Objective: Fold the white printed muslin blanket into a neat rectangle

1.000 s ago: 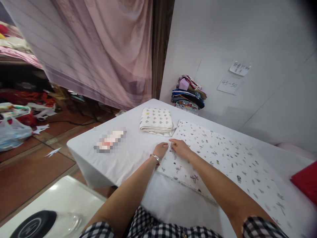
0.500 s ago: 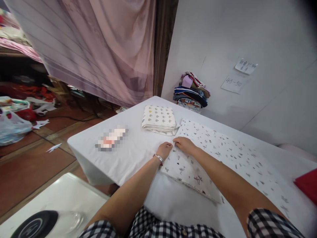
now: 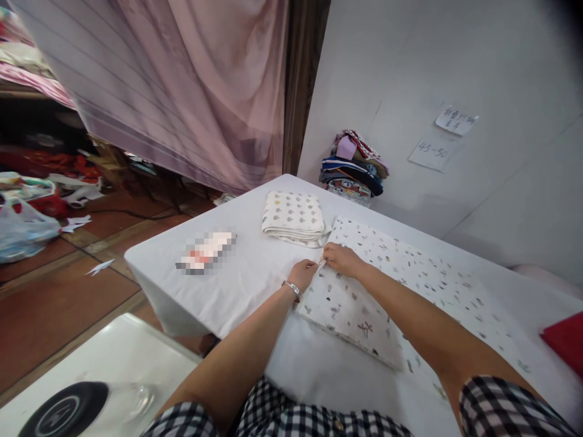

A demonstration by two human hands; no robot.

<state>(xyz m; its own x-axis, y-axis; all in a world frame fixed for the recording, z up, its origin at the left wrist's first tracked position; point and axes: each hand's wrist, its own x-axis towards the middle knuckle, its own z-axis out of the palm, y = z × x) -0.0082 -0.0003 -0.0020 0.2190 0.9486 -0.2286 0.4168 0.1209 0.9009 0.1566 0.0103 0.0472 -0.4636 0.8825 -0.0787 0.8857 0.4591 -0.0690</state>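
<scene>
Both grips, left hand (image 3: 303, 275) and right hand (image 3: 340, 259), pinch 1 printed cloth's (image 3: 353, 309) edge.

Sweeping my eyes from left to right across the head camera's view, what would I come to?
Plastic bag → pixelated object → left hand → right hand → paper reading 45-50 → red item.

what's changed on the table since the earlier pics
The right hand has shifted slightly away from the wearer, along the pinched edge of the printed cloth, leaving a slightly wider gap to the left hand. Neither hand has visibly let go. The folded cloth and the pixelated item stayed put; the camera view shifted a little.
</scene>
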